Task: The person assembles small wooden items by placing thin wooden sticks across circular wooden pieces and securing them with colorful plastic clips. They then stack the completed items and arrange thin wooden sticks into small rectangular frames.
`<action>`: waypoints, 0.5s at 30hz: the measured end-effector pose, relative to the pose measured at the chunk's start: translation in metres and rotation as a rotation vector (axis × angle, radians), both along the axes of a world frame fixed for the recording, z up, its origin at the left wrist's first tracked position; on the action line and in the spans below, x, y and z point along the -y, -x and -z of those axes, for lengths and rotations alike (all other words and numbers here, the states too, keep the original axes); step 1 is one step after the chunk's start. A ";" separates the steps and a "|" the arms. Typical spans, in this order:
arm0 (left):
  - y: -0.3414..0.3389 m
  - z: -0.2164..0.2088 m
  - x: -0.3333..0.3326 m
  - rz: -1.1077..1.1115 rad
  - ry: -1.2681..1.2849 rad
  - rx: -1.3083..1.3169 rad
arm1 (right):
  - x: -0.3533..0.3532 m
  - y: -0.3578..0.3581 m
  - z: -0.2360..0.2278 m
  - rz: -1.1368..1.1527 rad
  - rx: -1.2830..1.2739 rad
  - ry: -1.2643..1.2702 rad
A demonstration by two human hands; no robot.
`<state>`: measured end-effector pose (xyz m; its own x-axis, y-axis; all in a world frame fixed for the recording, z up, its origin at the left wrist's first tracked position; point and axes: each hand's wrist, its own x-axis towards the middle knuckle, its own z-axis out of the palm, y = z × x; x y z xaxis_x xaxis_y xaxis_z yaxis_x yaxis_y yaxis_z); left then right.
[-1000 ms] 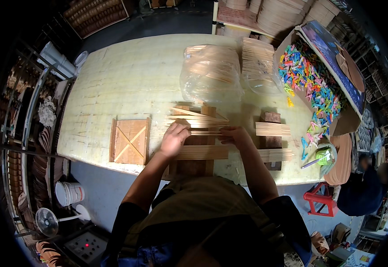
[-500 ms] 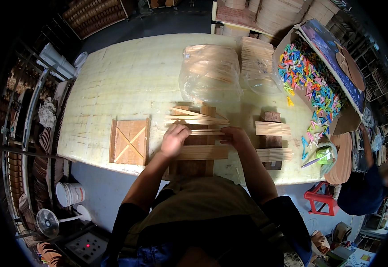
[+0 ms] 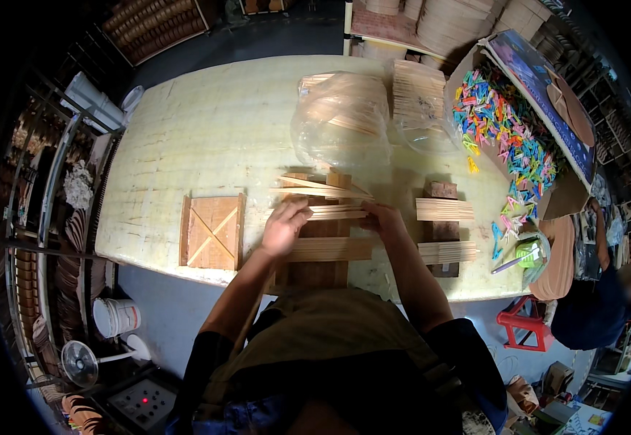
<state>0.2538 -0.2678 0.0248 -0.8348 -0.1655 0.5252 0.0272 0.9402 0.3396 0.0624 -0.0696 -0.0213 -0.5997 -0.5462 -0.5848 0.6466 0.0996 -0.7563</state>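
Observation:
Several thin wooden strips point(image 3: 336, 212) lie side by side between my hands, across a brown wooden rack point(image 3: 314, 275). My left hand point(image 3: 285, 226) closes on their left ends, its fingertips bent over them. At the right ends, my right hand point(image 3: 383, 219) pinches with thumb and fingers. Just beyond sit a few loose strips point(image 3: 315, 188), one of them slanting over the others. Nearer my body, another row of wooden strips point(image 3: 330, 249) rests flat on the same rack. My fingers partly hide the ends of the held strips.
Left of the rack is a wooden frame point(image 3: 212, 232) with crossed strips. To the right, two strip bundles point(image 3: 444, 209) rest on dark blocks. Plastic bags of strips point(image 3: 341, 116) lie farther back. A carton point(image 3: 573, 109) spills colourful clips point(image 3: 504, 130). A person point(image 3: 598, 308) is at far right.
The row between my hands has grown from a couple of strips to several. Fewer loose strips lie beyond it. My hands have barely shifted.

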 end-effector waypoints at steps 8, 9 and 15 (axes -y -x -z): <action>-0.001 0.000 0.005 0.098 -0.033 0.141 | 0.005 0.004 -0.006 0.020 0.075 0.070; -0.001 0.000 0.004 0.087 -0.022 0.145 | 0.006 0.004 -0.004 0.058 0.075 0.088; -0.004 0.004 0.004 0.052 0.000 0.167 | 0.008 0.000 -0.010 0.042 -0.004 0.039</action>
